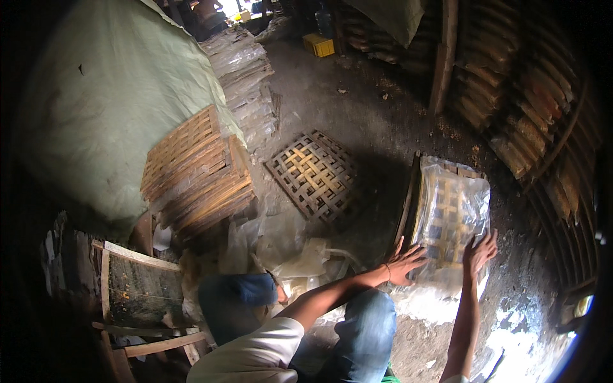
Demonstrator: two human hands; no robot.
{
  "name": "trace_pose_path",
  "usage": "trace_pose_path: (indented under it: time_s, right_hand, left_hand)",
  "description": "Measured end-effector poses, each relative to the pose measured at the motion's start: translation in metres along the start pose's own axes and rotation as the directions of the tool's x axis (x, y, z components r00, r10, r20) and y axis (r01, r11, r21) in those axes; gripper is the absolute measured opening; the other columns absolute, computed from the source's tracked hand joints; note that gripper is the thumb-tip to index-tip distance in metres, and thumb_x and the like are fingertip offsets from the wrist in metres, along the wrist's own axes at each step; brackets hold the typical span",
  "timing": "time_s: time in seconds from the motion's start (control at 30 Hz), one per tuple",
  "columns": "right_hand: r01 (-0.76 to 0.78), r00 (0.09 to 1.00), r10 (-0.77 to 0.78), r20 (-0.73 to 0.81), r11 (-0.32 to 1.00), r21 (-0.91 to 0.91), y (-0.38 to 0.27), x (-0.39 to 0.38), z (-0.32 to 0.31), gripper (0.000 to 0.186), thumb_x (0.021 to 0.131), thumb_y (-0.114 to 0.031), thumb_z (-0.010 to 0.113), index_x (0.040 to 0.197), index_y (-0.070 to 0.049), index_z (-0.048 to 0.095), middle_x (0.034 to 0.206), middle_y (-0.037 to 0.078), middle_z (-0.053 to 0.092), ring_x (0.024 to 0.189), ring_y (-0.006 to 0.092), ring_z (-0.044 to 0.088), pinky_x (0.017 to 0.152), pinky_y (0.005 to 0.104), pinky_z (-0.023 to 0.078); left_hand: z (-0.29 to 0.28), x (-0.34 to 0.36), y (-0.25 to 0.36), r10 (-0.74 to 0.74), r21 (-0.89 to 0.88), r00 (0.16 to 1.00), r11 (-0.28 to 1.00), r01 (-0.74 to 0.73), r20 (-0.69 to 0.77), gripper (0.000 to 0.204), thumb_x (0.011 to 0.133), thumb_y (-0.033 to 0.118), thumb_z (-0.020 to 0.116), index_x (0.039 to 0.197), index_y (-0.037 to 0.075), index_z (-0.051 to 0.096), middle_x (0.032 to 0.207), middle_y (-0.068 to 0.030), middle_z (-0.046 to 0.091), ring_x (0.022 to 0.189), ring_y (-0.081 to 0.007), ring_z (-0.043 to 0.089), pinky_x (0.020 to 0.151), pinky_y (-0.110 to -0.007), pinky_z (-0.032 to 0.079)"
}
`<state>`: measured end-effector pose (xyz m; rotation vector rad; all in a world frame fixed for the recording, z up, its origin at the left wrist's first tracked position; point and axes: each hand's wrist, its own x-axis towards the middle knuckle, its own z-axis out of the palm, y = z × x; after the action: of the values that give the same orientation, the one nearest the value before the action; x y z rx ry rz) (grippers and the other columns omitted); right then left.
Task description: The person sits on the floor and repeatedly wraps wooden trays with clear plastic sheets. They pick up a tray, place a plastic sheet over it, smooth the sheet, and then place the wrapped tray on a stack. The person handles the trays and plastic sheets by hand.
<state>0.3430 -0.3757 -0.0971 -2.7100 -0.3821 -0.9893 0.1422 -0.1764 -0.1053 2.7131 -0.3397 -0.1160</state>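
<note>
A clear plastic sheet (471, 191) lies over a stack of woven bamboo trays (440, 246) at my right. At the sheet's near left edge is my left hand (402, 264), its fingers spread and holding nothing. My right hand (480, 253) rests at the sheet's near right corner, fingers stretched apart along the edge. Part of the weave shows through the plastic. Another woven bamboo tray (314, 172) lies flat on the ground ahead of me.
A tall pile of bamboo trays (198, 172) leans by a pale green tarp (121, 96) on the left. Crumpled plastic sheets (274, 246) lie near my knees. A wooden frame (140, 255) stands lower left, a yellow crate (318, 45) far back, and corrugated sheets (523, 96) at right.
</note>
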Motion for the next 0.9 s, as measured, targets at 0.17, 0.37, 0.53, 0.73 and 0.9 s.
trace_pose_path:
  time_s: [0.17,0.37,0.53,0.73,0.9]
  right_hand:
    - [0.324,0.711,-0.419,0.564,0.908,0.267,-0.024,-0.023,-0.067,0.066,0.094,-0.051,0.039,0.147,-0.014,0.029,0.154,0.019,0.015,0.141,0.0385,0.017,0.112,0.0547,0.013]
    - [0.341,0.739,-0.339,0.582,0.933,0.111,0.036,-0.036,-0.054,0.07,0.095,-0.054,0.03,0.149,-0.011,0.022,0.154,0.021,0.012,0.142,0.0363,0.013,0.115,0.0502,0.009]
    - [0.326,0.832,-0.229,0.506,0.939,-0.112,-0.002,-0.03,-0.087,0.068,0.095,-0.053,0.032,0.15,-0.015,0.019,0.156,0.019,0.009,0.144,0.0328,0.01,0.115,0.051,0.005]
    - [0.075,0.814,0.006,0.581,0.991,-0.115,0.024,-0.044,-0.043,0.069,0.093,-0.057,0.034,0.15,-0.021,0.02,0.156,0.017,0.012,0.144,0.0313,0.009,0.115,0.0525,0.006]
    - [0.072,0.836,-0.005,0.548,0.992,-0.101,-0.002,-0.044,-0.052,0.067,0.093,-0.054,0.039,0.149,-0.02,0.026,0.156,0.016,0.015,0.144,0.0318,0.011,0.114,0.0538,0.003]
  left_hand:
    - [0.002,0.0,0.003,0.011,0.005,1.0,1.0,-0.011,-0.019,0.115,0.053,0.048,0.079,0.149,0.019,0.023,0.156,-0.0121,0.013,0.145,-0.0293,0.008,0.105,-0.07,-0.013]
    - [-0.003,0.001,0.004,0.008,0.056,0.999,0.998,-0.009,0.032,0.114,0.056,0.048,0.078,0.15,0.02,0.02,0.156,-0.0127,0.011,0.145,-0.0291,0.005,0.107,-0.067,-0.013]
    - [-0.007,-0.018,-0.012,-0.032,-0.04,0.998,0.999,0.035,0.062,0.096,0.068,0.042,0.071,0.149,0.019,0.024,0.156,-0.0118,0.016,0.145,-0.0305,0.001,0.111,-0.06,-0.01]
    - [-0.055,-0.082,-0.028,0.017,-0.099,1.0,0.995,-0.019,-0.02,0.084,0.08,0.025,0.065,0.15,0.02,0.02,0.157,-0.0112,0.01,0.145,-0.0306,-0.002,0.113,-0.057,-0.003]
    - [-0.117,-0.216,-0.097,-0.114,-0.073,0.993,0.991,0.116,0.025,0.087,0.081,0.025,0.067,0.151,0.016,0.016,0.156,-0.0145,0.013,0.144,-0.0346,0.007,0.116,-0.048,0.012]
